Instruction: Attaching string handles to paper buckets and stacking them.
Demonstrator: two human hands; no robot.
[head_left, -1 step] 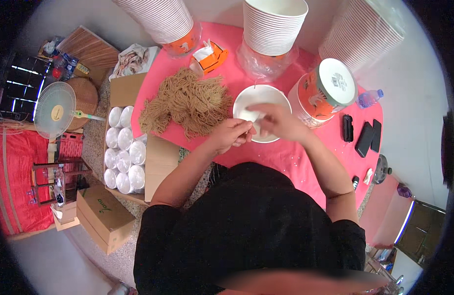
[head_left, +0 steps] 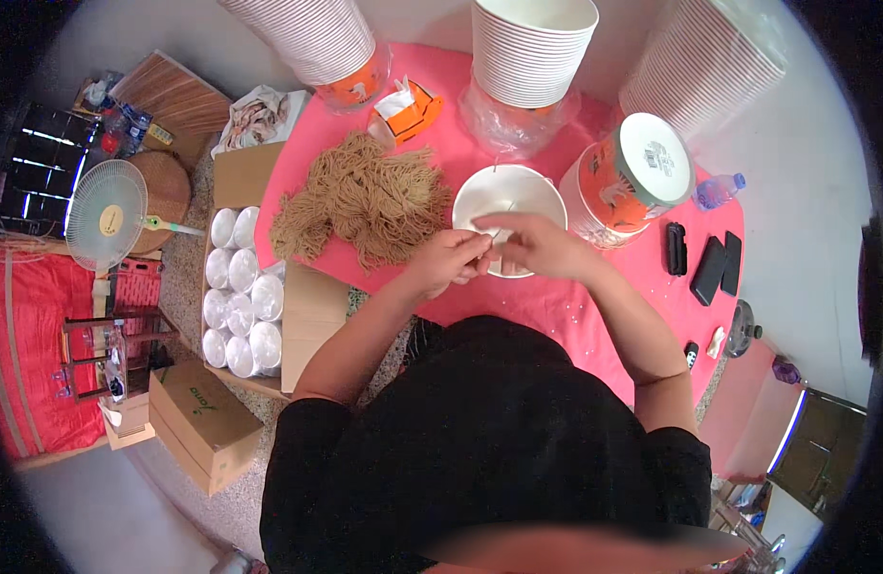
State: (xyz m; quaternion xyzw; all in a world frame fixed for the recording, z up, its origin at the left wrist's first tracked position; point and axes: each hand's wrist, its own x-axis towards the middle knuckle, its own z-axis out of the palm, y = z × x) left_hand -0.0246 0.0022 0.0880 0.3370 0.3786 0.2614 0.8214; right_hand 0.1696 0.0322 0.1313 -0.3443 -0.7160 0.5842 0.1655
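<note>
Person in black top leans over pink table [head_left: 556, 306]. Left hand [head_left: 448, 260] and right hand [head_left: 537, 244] meet at near rim of white bowl [head_left: 508, 196], fingers pinched together on something small; cannot tell what. Heap of tan string [head_left: 360, 201] lies just left of bowl. Stacked white cups [head_left: 535, 48] stand beyond.

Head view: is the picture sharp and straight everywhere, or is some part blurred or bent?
Head view: sharp at the hands, left hand and right hand, over the white bucket; paper-bucket stacks bend near the rim; black corners; smeared band along the bottom edge.
</note>
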